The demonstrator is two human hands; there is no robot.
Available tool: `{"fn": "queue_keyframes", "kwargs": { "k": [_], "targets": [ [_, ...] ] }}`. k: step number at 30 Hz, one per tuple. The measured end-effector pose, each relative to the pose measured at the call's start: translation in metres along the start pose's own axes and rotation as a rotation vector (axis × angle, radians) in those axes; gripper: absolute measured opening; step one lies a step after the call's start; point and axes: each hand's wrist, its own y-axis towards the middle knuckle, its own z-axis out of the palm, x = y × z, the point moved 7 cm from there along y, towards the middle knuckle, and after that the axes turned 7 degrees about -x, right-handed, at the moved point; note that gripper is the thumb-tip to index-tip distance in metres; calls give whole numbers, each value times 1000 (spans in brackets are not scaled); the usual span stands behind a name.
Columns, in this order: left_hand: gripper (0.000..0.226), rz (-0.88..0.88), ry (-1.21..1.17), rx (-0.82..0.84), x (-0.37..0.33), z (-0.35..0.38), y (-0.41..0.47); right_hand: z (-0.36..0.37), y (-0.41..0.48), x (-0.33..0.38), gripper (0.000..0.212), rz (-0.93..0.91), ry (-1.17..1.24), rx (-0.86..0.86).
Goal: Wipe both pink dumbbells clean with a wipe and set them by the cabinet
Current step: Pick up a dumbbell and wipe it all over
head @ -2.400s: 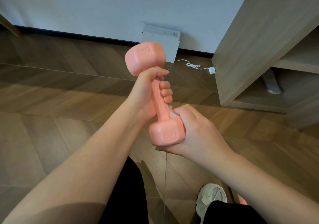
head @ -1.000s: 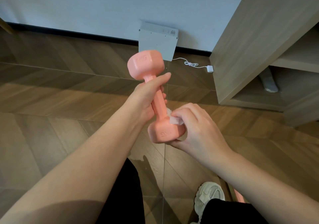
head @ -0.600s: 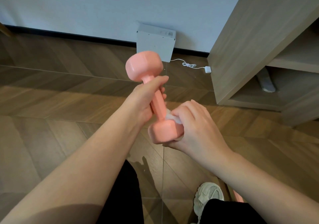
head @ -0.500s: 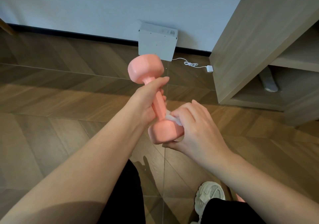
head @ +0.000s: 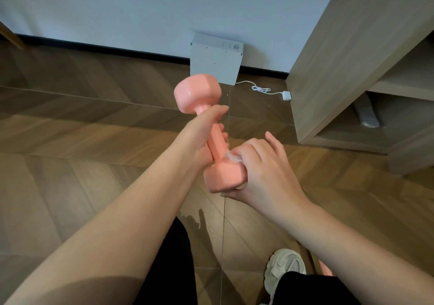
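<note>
Your left hand [head: 199, 140] and right hand [head: 265, 173] are bare, forearms [head: 131, 222] too. Black trousers [head: 171, 269] on both legs. Right foot: off-white chunky sneaker [head: 285, 267], mesh upper, grey-beige overlays.

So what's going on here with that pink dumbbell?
A person is cleaning a pink dumbbell, held up over the wooden floor. The left hand grips its handle, with one end tilted up. The right hand holds a white wipe against the lower end, near where the handle joins it. The cabinet stands to the right, and the dumbbell has not been set down by it yet.
</note>
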Motion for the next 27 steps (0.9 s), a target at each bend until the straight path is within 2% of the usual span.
{"fn": "queue_keyframes", "kwargs": {
  "k": [5,9,15,20,24,27],
  "targets": [
    [28,23,-161,210,-15,11,-6,-4,6,-12,57,108,230,-38],
    [20,47,-88,127,-19,5,-3,-10,8,-15,57,53,201,-93],
    [25,45,1,-8,-10,-6,6,-7,8,-5,57,-30,184,-34],
    [31,48,-26,200,-13,5,4,-3,8,-2,49,-29,198,36],
    [22,85,31,82,-15,0,12,-7,10,-3,50,-59,145,5],
    [26,16,-37,25,-6,-4,19,-5,8,-1,54,-97,138,53]
  ]
}}
